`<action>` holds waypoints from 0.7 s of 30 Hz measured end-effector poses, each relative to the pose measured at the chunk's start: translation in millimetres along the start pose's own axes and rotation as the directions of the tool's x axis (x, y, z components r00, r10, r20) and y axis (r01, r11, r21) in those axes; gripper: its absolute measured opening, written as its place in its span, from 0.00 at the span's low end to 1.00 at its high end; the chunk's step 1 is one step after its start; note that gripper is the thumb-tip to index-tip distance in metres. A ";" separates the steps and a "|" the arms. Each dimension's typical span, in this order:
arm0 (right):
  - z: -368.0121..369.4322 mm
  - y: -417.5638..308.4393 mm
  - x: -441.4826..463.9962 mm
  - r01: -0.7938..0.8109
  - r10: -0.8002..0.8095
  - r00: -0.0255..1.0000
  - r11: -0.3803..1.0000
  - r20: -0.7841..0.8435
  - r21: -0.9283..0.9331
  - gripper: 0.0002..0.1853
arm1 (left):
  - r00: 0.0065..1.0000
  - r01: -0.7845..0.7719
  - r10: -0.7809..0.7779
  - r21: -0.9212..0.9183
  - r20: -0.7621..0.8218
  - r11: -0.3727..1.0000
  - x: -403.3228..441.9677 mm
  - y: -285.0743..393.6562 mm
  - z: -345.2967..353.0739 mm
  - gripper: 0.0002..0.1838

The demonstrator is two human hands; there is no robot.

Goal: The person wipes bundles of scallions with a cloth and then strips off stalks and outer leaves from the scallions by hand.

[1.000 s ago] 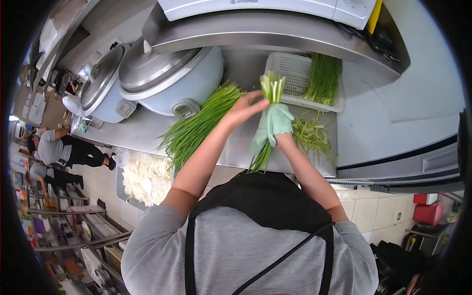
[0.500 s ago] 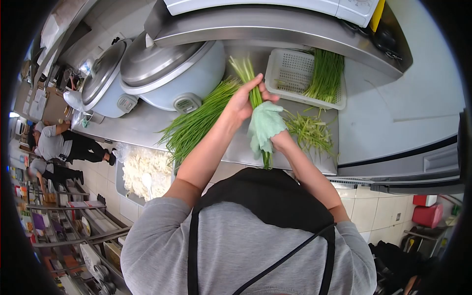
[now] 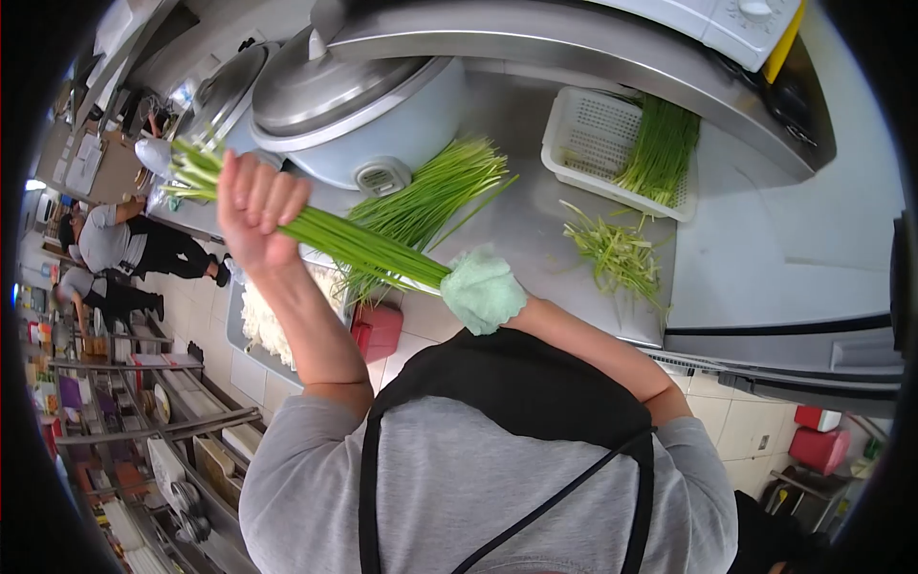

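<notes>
My left hand (image 3: 258,206) is closed in a fist round a bundle of long green chives (image 3: 359,244), near its pale ends. The bundle slants down to the right across my front. A pale green cloth (image 3: 478,287) wraps its other end, and my right hand (image 3: 516,304) grips there; the cloth hides most of those fingers. Behind the bundle, a loose pile of chives (image 3: 435,191) lies on the steel counter (image 3: 531,225). More chives (image 3: 665,139) rest in a white perforated basket (image 3: 572,177). Pale green trimmings (image 3: 617,253) are scattered in front of it.
Two large rice cookers, the nearer one (image 3: 359,120) beside the chive pile, stand at the back left. A steel shelf (image 3: 535,48) overhangs the counter. Below left are a tray of white food (image 3: 263,320) and a red container (image 3: 380,330). Two people stand far left.
The bundle has swung from upright to slanting left, with my left hand moving left and turning into a fist. My right hand and the cloth have shifted slightly left and down to its end.
</notes>
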State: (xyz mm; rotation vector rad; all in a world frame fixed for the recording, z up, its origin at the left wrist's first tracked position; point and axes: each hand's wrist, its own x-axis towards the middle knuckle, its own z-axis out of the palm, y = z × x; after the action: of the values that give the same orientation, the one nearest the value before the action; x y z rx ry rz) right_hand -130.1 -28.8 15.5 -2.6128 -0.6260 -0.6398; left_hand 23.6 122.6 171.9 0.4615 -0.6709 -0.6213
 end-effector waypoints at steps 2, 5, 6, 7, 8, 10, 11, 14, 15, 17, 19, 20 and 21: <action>0.9 -3.4 4.4 0.054 -0.051 0.998 0.996 -0.043 0.076 0.04 | 0.994 -0.090 0.093 0.058 -0.057 0.994 -10.4 31.2 -3.9 0.21; 13.2 -0.6 1.2 -0.065 0.068 0.942 0.998 0.327 -0.018 0.04 | 0.976 -0.218 0.218 0.050 -0.006 0.975 -27.6 87.6 -13.5 0.20; 32.3 6.3 -7.6 -0.059 0.061 0.981 0.998 0.185 -0.015 0.04 | 0.955 -0.276 0.288 0.147 -0.069 0.950 -33.4 99.4 -7.5 0.20; 35.9 8.6 -10.6 -0.056 0.057 0.998 0.998 0.040 -0.016 0.05 | 0.952 -0.288 0.300 0.173 -0.052 0.942 -38.5 112.0 -9.3 0.20; 37.1 14.3 -14.8 -0.065 0.066 0.997 0.998 0.041 -0.014 0.05 | 0.942 -0.308 0.328 0.211 -0.070 0.928 -44.4 125.7 -12.7 0.20; 23.2 21.7 -12.0 -0.117 0.137 0.990 0.938 -0.039 0.325 0.07 | 0.929 -0.338 0.366 0.283 -0.053 0.898 -57.6 155.3 -15.3 0.21; 55.0 29.8 -28.2 -0.534 0.554 0.821 0.657 0.140 0.532 0.09 | 0.932 -0.325 0.360 0.356 -0.035 0.876 -64.9 168.8 -15.0 0.21; 48.2 36.4 -35.3 -0.646 0.672 0.739 0.689 0.044 0.329 0.09 | 0.910 -0.335 0.414 0.528 -0.035 0.780 -73.9 174.3 -12.0 0.21; 69.9 48.6 -54.2 -0.652 0.678 0.734 0.684 0.044 0.328 0.09 | 0.876 -0.349 0.480 0.624 -0.048 0.700 -73.3 172.5 -12.6 0.21; 132.6 80.2 -106.8 -0.547 0.547 0.837 0.837 0.026 -0.010 0.08 | 0.874 -0.349 0.482 0.611 -0.062 0.710 -69.8 171.3 -23.9 0.20; 103.4 80.0 -107.5 -0.605 0.667 0.700 0.744 0.257 -0.284 0.07 | 0.866 -0.329 0.490 0.624 -0.100 0.709 -58.9 157.6 -22.6 0.20; 101.0 88.8 -114.1 -0.647 0.718 0.675 0.686 0.167 -0.334 0.07 | 0.874 -0.259 0.469 0.692 -0.130 0.674 -50.3 143.4 -21.0 0.20; 99.4 97.7 -123.1 -0.690 0.762 0.643 0.620 0.077 -0.374 0.06 | 0.880 -0.180 0.446 0.753 -0.165 0.633 -41.4 126.7 -19.7 0.19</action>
State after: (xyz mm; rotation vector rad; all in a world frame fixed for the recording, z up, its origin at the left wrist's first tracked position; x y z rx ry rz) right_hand -145.8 -105.3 -153.2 -2.9020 0.5752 -0.1627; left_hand 59.3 245.7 213.4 1.1400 -0.6256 0.1136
